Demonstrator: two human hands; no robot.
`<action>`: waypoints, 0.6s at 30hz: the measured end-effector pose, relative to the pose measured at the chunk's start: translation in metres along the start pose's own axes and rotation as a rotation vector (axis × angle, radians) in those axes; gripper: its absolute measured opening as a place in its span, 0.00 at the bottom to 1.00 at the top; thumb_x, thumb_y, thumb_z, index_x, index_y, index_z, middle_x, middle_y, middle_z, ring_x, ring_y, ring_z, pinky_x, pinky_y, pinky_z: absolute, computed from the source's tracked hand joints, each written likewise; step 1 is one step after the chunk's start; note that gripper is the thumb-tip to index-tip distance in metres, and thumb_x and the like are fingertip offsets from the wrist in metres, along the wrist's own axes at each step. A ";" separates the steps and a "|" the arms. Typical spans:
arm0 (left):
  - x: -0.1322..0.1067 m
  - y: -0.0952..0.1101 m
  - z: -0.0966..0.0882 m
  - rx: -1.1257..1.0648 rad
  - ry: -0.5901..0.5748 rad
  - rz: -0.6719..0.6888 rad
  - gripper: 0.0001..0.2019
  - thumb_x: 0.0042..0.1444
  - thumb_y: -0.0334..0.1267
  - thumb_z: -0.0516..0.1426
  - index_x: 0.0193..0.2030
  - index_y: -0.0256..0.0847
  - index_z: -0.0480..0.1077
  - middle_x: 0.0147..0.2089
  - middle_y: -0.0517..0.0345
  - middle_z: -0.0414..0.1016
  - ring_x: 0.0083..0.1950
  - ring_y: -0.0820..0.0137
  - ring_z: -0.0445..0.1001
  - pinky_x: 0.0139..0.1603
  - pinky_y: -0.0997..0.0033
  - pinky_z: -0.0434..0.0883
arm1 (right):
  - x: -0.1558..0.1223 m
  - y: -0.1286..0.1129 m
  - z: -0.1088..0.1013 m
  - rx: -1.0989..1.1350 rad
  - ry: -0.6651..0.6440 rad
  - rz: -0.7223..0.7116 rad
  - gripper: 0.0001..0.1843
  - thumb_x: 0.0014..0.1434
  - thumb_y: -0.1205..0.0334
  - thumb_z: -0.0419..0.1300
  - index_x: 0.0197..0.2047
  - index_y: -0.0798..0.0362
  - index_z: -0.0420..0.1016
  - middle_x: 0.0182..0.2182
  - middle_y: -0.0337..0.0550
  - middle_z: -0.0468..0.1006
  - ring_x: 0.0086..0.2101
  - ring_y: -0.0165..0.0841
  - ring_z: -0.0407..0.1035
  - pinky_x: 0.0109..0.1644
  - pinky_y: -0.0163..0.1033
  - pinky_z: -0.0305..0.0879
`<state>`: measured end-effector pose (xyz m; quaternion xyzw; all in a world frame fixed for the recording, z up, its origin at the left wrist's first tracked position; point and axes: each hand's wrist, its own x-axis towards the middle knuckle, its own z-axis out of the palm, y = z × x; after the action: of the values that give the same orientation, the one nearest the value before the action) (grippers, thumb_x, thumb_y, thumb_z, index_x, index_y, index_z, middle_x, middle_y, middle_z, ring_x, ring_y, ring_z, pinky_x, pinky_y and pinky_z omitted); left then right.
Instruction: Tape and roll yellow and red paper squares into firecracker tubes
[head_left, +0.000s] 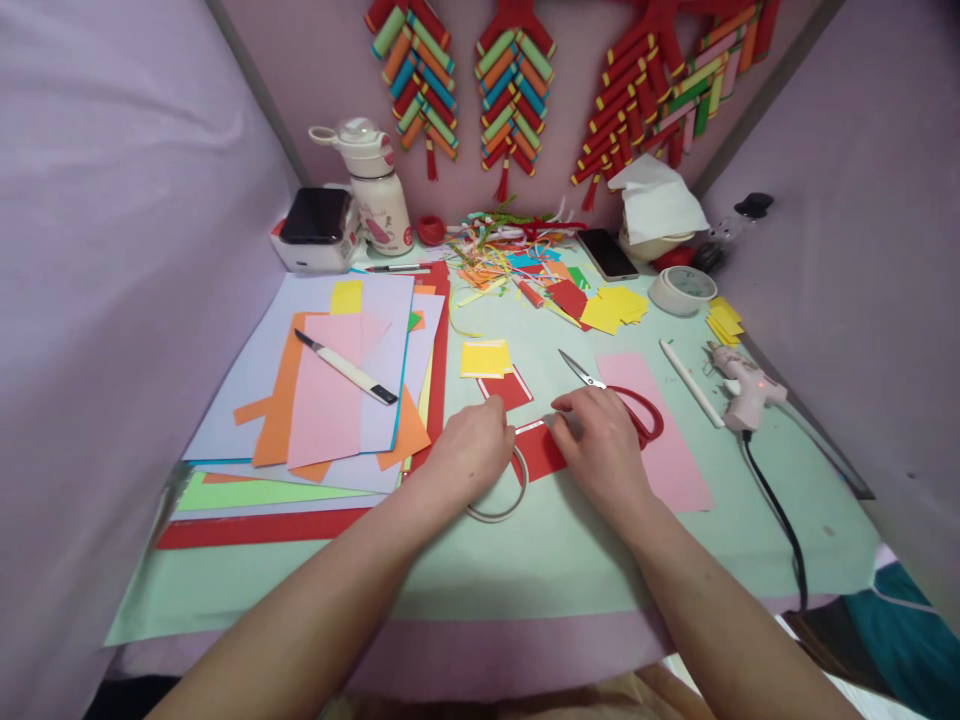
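Note:
My left hand (476, 450) is closed, with a narrow ring of white tape (524, 490) jutting out beneath it. Its fingertips press at the left end of a small red paper piece (541, 455), whose upper edge carries a white strip. My right hand (600, 440) rests at that piece's right end, fingers bent and somewhat apart, the scissors (641, 405) with red handles lying partly beneath it. Just beyond are another red piece (517, 388) with white edge strips and yellow paper squares (484, 358), also edged in white.
Coloured sheets (217, 400) and a craft knife (349, 368) lie left. Behind are a bottle (381, 200), paper scraps (495, 260) and a phone (607, 254). Pink paper (664, 450), a white pen (690, 383), a wide tape roll (682, 290) and a corded glue gun (742, 390) lie right.

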<state>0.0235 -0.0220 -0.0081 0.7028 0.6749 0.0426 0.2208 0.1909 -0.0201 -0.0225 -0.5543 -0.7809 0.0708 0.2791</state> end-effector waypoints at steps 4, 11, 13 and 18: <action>-0.001 0.000 0.000 -0.003 0.000 0.004 0.04 0.55 0.36 0.48 0.32 0.42 0.62 0.31 0.54 0.72 0.32 0.64 0.71 0.25 0.69 0.55 | -0.010 -0.005 0.000 0.039 -0.066 -0.181 0.11 0.58 0.74 0.52 0.38 0.55 0.73 0.37 0.45 0.75 0.39 0.37 0.64 0.43 0.40 0.61; -0.002 0.001 -0.004 -0.018 -0.019 0.004 0.05 0.56 0.36 0.47 0.32 0.42 0.63 0.30 0.55 0.73 0.32 0.63 0.71 0.25 0.69 0.57 | -0.017 -0.011 0.003 -0.135 -0.195 -0.210 0.12 0.59 0.75 0.52 0.41 0.57 0.75 0.38 0.47 0.75 0.40 0.38 0.64 0.40 0.40 0.61; -0.003 0.001 -0.004 -0.019 -0.013 0.007 0.05 0.56 0.36 0.48 0.33 0.42 0.63 0.31 0.55 0.73 0.32 0.63 0.71 0.26 0.69 0.57 | -0.017 -0.014 0.002 -0.199 -0.211 -0.233 0.12 0.58 0.76 0.52 0.41 0.57 0.74 0.37 0.47 0.75 0.40 0.38 0.64 0.39 0.40 0.59; -0.005 0.000 -0.003 -0.028 -0.003 0.005 0.05 0.57 0.37 0.47 0.33 0.42 0.63 0.31 0.55 0.73 0.32 0.64 0.71 0.25 0.69 0.57 | -0.020 -0.019 -0.002 -0.333 -0.220 -0.301 0.13 0.59 0.74 0.53 0.45 0.56 0.72 0.37 0.47 0.76 0.40 0.37 0.65 0.39 0.41 0.54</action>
<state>0.0221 -0.0257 -0.0039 0.7014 0.6721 0.0513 0.2317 0.1815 -0.0455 -0.0198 -0.4592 -0.8811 -0.0413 0.1048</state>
